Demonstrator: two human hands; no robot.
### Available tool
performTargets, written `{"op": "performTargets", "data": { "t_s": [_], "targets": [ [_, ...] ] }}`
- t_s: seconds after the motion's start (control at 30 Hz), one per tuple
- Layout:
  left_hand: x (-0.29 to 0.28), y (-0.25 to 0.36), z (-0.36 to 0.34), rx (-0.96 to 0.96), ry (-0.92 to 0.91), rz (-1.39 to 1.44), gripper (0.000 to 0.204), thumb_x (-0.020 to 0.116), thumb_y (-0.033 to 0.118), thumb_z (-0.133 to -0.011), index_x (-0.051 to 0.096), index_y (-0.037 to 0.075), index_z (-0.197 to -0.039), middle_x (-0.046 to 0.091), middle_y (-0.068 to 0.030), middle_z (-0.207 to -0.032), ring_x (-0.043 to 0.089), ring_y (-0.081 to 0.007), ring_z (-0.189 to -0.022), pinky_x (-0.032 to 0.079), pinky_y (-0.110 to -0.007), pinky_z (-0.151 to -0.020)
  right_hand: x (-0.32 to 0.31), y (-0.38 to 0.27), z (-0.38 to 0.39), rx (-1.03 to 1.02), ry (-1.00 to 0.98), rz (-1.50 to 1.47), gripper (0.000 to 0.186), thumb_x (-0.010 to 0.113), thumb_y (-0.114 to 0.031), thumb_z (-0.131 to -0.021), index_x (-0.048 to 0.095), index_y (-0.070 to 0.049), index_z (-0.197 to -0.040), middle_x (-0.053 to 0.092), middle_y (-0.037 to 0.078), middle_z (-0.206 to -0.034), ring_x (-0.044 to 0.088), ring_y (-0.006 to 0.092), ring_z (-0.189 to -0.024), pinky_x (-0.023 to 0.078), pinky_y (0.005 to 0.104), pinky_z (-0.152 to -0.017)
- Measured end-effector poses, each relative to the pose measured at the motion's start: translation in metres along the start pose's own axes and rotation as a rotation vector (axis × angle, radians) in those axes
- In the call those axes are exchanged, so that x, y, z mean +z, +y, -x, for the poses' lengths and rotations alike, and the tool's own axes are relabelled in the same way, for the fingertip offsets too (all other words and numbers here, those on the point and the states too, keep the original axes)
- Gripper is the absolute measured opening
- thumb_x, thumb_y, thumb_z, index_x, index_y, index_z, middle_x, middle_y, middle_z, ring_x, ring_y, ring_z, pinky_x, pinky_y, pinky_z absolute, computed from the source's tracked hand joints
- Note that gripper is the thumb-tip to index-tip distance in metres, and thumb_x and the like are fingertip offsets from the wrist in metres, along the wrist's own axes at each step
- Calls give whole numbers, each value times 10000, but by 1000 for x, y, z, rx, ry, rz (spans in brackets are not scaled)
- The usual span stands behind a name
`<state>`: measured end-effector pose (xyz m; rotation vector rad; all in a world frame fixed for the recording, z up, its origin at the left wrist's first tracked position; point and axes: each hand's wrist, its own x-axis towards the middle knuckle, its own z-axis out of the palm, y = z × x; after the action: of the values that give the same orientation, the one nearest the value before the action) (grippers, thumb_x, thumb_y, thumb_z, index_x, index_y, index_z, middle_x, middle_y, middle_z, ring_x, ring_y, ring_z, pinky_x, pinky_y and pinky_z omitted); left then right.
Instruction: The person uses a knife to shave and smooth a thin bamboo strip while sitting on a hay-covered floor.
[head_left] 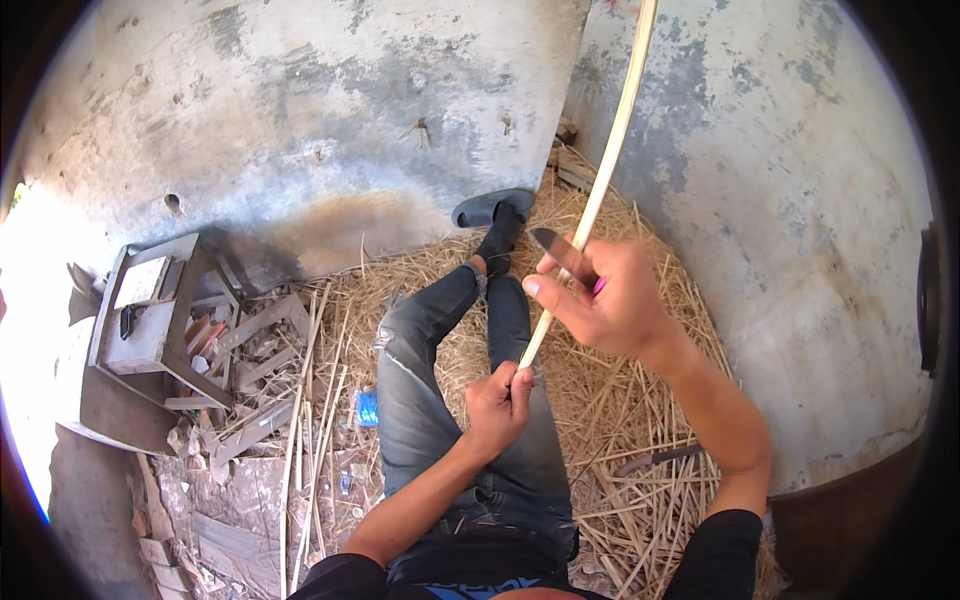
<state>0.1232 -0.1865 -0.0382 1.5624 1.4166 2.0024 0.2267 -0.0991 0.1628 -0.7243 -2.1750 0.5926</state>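
A long, pale strip that looks like split bamboo or wood (612, 150) rises from my lap toward the top edge, tilted to the right. My left hand (497, 408) is closed around its lower end, above my thighs. Farther up, my right hand (615, 300) grips a knife (553, 246) whose dark blade lies against the strip. A bit of pink shows between the right fingers; most of the handle is hidden in the palm. The right thumb rests near the strip, below the blade.
Straw-like shavings (630, 400) cover the floor around my legs. A dark curved tool (658, 459) lies on them at right. Long thin strips (318, 420) lie at left, beside a blue packet (367, 408). A wooden stool-like frame (150, 320) and scrap wood stand near the wall (330, 110).
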Motion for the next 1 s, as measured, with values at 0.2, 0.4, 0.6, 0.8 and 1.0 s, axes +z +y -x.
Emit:
{"op": "performTargets", "data": {
  "t_s": [0.2, 0.4, 0.6, 0.8, 1.0],
  "targets": [
    [0, -3, 0, -73, -23, -13, 255, 642, 143, -1019, 638, 56, -780, 500, -48, -505, 503, -126, -411, 378, -315, -427, -11, -5, 5, -7, -88, 111, 239, 799, -208, -886, 743, 24, -867, 560, 73, -505, 474, 94, -427, 359, 275, -442],
    [2, 1, 2, -32, -24, -14, 282, 634, 159, -1027, 630, 55, -765, 478, -46, -496, 484, -120, -403, 366, -305, -424, -18, -9, 14, 43, -169, 150, 185, 769, -146, -916, 741, 36, -913, 585, 103, -526, 516, 119, -429, 372, 288, -447],
    [-7, -3, 1, -145, -23, 0, 362, 549, 232, -1073, 621, 45, -772, 531, 16, -539, 507, -48, -501, 389, -266, -471, -26, -19, 20, -59, -64, 125, 183, 732, -118, -932, 737, 64, -944, 593, 79, -530, 500, 76, -450, 350, 273, -437],
    [-35, 14, -45, -118, 114, 173, 346, 533, 255, -1089, 637, 42, -836, 526, 48, -549, 489, -16, -477, 347, -212, -433, -56, -5, 28, -69, 287, -274, 254, 661, -110, -990, 639, -58, -743, 421, -96, -534, 316, -3, -448, 220, 245, -411],
    [-99, 59, -106, 20, 177, 179, 337, 548, 238, -1089, 656, 14, -862, 514, 33, -521, 459, -27, -447, 309, -218, -433, -66, 13, 38, 100, 441, -525, 113, 639, -129, -1026, 655, -21, -999, 420, -102, -553, 291, -8, -437, 203, 224, -401]
  ]
}}
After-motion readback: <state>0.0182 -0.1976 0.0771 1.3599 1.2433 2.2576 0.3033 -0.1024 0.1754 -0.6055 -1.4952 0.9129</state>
